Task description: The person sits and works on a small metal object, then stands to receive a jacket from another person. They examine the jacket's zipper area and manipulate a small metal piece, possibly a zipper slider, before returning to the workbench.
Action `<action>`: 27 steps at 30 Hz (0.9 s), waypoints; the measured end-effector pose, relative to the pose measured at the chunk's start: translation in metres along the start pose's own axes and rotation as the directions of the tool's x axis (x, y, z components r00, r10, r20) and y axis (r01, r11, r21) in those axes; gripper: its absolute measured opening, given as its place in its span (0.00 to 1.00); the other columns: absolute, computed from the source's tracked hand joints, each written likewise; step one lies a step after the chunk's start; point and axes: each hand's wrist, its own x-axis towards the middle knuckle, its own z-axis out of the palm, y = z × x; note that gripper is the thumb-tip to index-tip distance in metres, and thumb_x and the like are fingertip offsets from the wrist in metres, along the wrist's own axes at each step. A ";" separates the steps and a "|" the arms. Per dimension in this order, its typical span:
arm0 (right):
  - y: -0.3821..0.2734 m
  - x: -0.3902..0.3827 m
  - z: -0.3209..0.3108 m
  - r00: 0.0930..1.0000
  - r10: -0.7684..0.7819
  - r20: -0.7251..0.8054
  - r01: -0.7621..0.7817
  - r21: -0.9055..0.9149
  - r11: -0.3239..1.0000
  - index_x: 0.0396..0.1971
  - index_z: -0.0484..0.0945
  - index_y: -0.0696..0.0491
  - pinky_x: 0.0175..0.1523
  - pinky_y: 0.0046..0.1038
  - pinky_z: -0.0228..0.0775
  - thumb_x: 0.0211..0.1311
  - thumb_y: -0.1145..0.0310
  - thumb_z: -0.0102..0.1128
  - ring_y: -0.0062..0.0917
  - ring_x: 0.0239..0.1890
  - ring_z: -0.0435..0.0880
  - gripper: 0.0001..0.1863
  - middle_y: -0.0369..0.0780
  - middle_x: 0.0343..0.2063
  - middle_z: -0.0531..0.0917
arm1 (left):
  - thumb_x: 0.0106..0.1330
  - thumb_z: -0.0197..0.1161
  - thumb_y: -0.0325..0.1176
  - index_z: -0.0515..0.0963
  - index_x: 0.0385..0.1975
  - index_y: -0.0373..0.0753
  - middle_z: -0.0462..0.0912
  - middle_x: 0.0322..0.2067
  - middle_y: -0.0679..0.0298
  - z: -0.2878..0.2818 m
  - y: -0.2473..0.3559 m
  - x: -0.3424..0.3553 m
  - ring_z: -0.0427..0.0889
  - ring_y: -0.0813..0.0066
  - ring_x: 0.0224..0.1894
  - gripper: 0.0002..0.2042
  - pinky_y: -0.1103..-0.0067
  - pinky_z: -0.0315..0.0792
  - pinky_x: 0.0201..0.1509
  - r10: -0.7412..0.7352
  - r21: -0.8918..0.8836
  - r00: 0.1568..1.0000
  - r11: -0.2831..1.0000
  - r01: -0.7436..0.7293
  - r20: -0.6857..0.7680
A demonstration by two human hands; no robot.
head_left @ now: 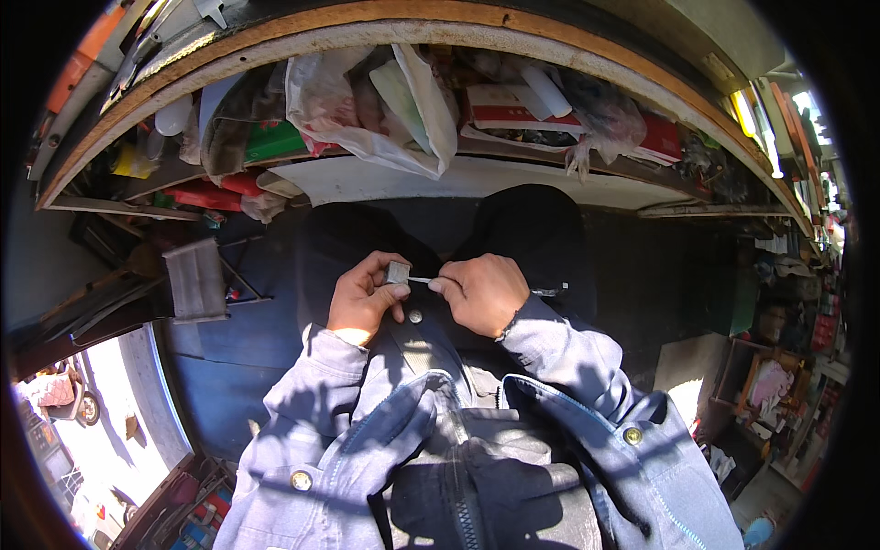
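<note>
My left hand [365, 298] is closed, pinching a small grey metal block [397, 272] between thumb and fingers. From the right, my right hand [484, 291] grips a thin, light-coloured rod-like tool [421, 280]. Its exposed end meets the right side of the block or lies just beside it; I cannot tell whether it goes in. Most of the tool is hidden in my right fist, so its exact kind does not show. Both hands are held close together over my lap, in front of my dark trousers [532, 220].
Ahead runs a wooden bench edge [477, 37] with a crammed shelf below it. On that shelf are a white plastic bag [367, 101], a red-and-white box [513, 110] and a green box [275, 142]. A small folding stool [196, 280] stands to the left. Cluttered shelves line the right.
</note>
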 end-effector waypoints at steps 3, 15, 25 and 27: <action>0.000 0.001 0.000 1.000 0.023 -0.013 -0.023 -0.011 1.000 0.27 0.86 0.51 0.35 0.46 0.75 0.63 0.59 0.63 0.48 0.27 0.83 0.12 0.46 0.19 0.82 | 0.66 0.62 0.20 0.74 0.54 0.32 0.80 0.32 0.60 0.000 0.000 -0.001 0.80 0.76 0.25 0.16 0.82 0.76 0.29 -0.008 0.003 1.000 1.000 0.008 0.005; 0.001 0.002 0.003 1.000 0.027 -0.007 -0.027 -0.009 1.000 0.27 0.86 0.51 0.36 0.45 0.75 0.64 0.58 0.62 0.47 0.28 0.84 0.13 0.46 0.20 0.83 | 0.66 0.62 0.20 0.74 0.53 0.31 0.80 0.32 0.60 0.001 0.000 0.002 0.78 0.76 0.25 0.16 0.82 0.76 0.29 0.001 0.007 1.000 1.000 -0.001 -0.009; 0.001 0.003 0.001 1.000 0.015 -0.018 -0.014 0.035 0.999 0.27 0.86 0.51 0.35 0.45 0.75 0.65 0.58 0.62 0.47 0.28 0.84 0.13 0.46 0.20 0.83 | 0.66 0.61 0.19 0.74 0.54 0.32 0.79 0.31 0.60 0.000 0.002 0.001 0.78 0.76 0.24 0.16 0.82 0.76 0.29 0.005 -0.001 1.000 1.000 -0.005 0.003; 0.000 0.001 0.001 1.000 -0.005 0.021 0.004 0.062 0.998 0.26 0.86 0.51 0.35 0.45 0.75 0.65 0.59 0.62 0.47 0.28 0.84 0.13 0.46 0.20 0.83 | 0.66 0.61 0.20 0.74 0.53 0.32 0.79 0.32 0.60 -0.001 0.002 0.002 0.78 0.76 0.24 0.16 0.82 0.77 0.29 0.010 -0.004 1.000 1.000 -0.010 -0.003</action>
